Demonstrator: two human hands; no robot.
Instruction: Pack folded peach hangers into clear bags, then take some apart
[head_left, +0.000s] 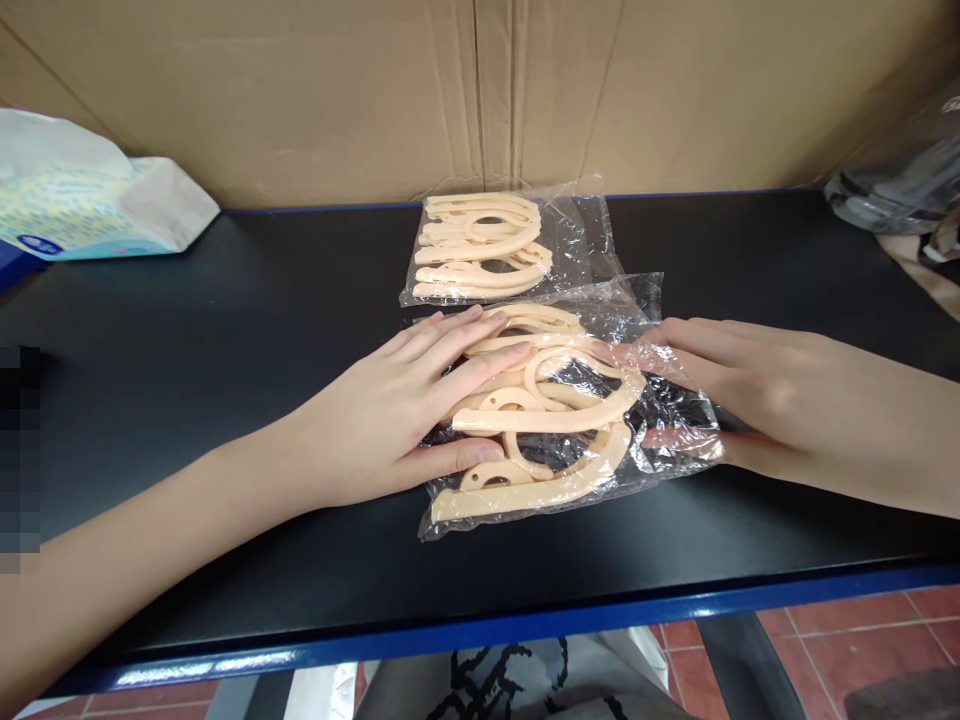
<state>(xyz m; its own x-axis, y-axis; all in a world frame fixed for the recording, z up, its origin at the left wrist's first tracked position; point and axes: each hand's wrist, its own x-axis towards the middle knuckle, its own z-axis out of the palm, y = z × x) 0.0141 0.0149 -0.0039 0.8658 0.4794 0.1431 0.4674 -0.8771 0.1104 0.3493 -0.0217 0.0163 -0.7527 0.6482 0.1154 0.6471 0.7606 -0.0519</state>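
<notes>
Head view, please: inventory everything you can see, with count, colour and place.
Near bag: one, clear, table centre, between the hands
Far bag: one, clear, behind it
Curved pieces: several per bag, overlapping, peach, inside both
Tissue pack: one, white, yellow and blue, far left
Container: one, clear, far right, cut off
Table: one, black top, blue edge
Cardboard: brown, behind table
Floor tiles: several, red, below
Edge items: partly hidden, unclear
Clothing: grey, black marks, bottom
Left hand: one, bare, on near bag
Right hand: one, bare, fingertips behind its film
</notes>
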